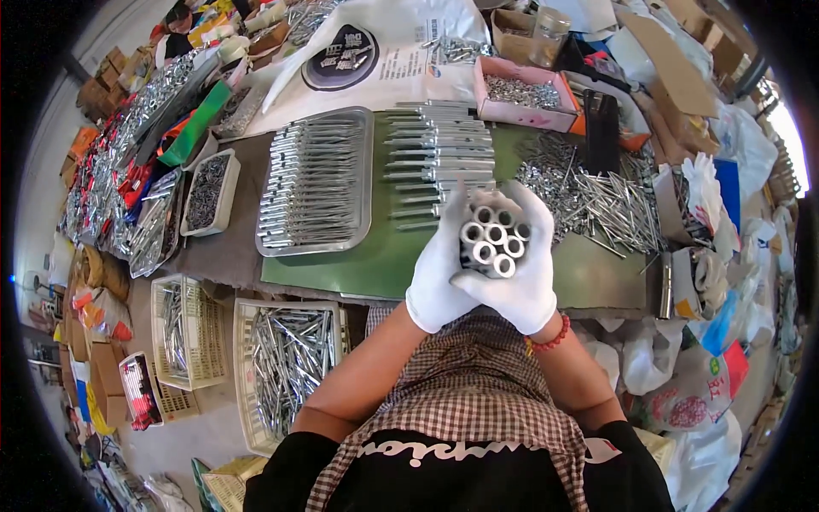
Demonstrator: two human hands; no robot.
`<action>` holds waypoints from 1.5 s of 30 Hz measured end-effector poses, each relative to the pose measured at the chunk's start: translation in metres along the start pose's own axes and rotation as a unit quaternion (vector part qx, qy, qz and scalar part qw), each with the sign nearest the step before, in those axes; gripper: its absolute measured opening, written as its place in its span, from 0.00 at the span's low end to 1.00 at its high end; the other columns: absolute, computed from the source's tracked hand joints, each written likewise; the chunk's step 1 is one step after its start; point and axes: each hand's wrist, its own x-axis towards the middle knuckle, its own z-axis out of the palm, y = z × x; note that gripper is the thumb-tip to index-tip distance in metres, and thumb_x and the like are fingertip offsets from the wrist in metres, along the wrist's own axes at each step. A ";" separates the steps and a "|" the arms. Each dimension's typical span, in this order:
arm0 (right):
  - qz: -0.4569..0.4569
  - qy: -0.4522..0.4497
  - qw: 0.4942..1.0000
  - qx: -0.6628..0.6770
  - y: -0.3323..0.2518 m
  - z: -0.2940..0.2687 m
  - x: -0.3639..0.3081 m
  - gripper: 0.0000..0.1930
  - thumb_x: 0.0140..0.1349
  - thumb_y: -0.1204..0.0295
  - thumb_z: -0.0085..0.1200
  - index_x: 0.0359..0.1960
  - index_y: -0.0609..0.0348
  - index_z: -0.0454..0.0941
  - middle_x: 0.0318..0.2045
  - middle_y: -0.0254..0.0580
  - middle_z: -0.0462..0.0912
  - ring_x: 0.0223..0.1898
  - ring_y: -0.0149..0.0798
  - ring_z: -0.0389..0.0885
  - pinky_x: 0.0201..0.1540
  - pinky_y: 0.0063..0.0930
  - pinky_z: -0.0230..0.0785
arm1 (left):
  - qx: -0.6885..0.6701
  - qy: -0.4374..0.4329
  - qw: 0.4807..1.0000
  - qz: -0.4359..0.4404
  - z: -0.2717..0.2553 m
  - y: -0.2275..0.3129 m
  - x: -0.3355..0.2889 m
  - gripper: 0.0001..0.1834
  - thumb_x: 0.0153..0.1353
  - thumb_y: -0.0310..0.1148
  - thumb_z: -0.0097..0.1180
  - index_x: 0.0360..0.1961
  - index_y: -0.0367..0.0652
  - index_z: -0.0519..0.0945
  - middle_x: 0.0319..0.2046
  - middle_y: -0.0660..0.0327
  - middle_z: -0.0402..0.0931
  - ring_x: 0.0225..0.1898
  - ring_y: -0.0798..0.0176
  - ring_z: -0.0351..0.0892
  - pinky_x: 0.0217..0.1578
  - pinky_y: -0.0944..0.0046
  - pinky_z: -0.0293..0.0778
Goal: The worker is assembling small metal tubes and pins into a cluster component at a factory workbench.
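Note:
My left hand [440, 275] and my right hand [527, 286], both in white gloves, are cupped around a bundle of short metal tubes [495, 242]. The round open ends of several tubes face up toward me. Both hands are closed on the bundle, just above the near part of the green work surface [392, 269]. Beyond my left hand lies a row of slim metal rods with thicker sleeve ends [456, 154]. Left of that row, a metal tray [369, 171] holds similar pieces lined up side by side. Loose thin metal rods [610, 209] are heaped to the right of my right hand.
A pink box [566, 116] of small metal parts stands at the back. On the left are a white bin [232, 183] of dark small parts and piled metal pieces [128, 179]. Cream plastic baskets [241, 358] with metal rods stand below the table edge. Plastic bags [691, 392] crowd the right.

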 end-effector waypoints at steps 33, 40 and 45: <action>-0.019 -0.069 0.993 0.096 -0.049 0.069 0.050 0.50 0.54 0.42 0.58 0.68 0.59 0.47 0.63 0.52 0.62 0.63 0.47 0.64 0.64 0.41 0.58 | 0.091 0.130 0.986 -0.059 -0.043 -0.009 -0.037 0.46 0.46 0.26 0.70 0.60 0.35 0.51 0.46 0.54 0.73 0.47 0.62 0.76 0.50 0.63 0.71; 0.013 -0.225 0.974 -0.010 -0.034 0.104 0.147 0.21 0.63 0.60 0.51 0.51 0.62 0.74 0.49 0.46 0.77 0.52 0.38 0.75 0.54 0.35 0.66 | -0.297 0.271 0.908 -0.116 -0.074 -0.019 -0.066 0.36 0.53 0.32 0.66 0.57 0.41 0.56 0.52 0.53 0.69 0.52 0.61 0.72 0.50 0.58 0.73; -0.113 -0.255 0.906 -0.318 0.024 0.179 0.186 0.13 0.56 0.65 0.54 0.42 0.53 0.78 0.39 0.47 0.81 0.43 0.50 0.78 0.47 0.39 0.70 | -0.300 0.231 0.922 -0.077 -0.073 -0.033 -0.076 0.25 0.67 0.33 0.47 0.63 0.52 0.54 0.53 0.57 0.65 0.54 0.60 0.69 0.53 0.54 0.72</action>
